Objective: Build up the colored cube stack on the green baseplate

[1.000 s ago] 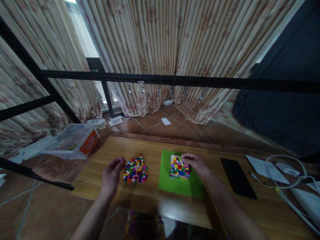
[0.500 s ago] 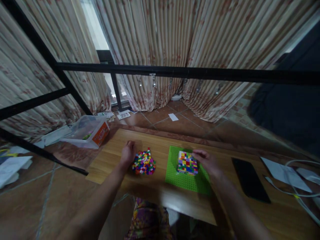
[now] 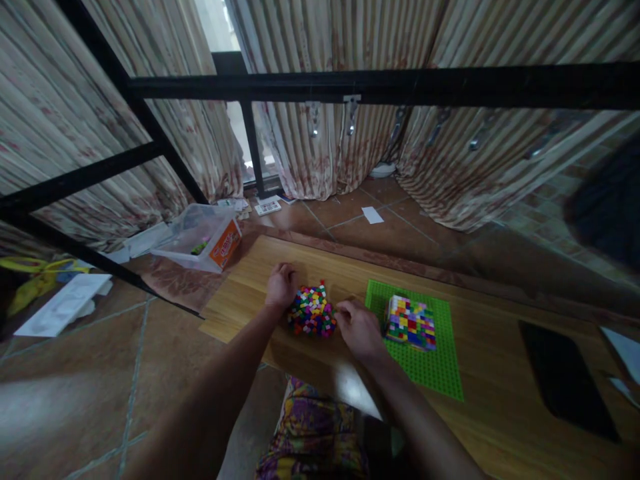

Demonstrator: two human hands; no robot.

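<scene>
A loose pile of small multicoloured building bricks lies on the wooden table. Beside its left edge rests my left hand, fingers curled inward; anything inside them is hidden. My right hand is at the pile's right edge, thumb and fingers pinched together, and what they may hold is too small to make out. Right of that hand, a block of many coloured bricks stands on a green studded baseplate. The right forearm crosses in front of the baseplate's near left corner.
A dark flat phone-like slab lies on the table at right, near white paper. A clear plastic box with an orange label sits on the floor at left. Black metal bars cross beyond the table before curtains.
My right hand has moved left from the brick block to the pile's right edge. My left hand stays beside the pile. The camera view has shifted, so everything sits differently in frame.
</scene>
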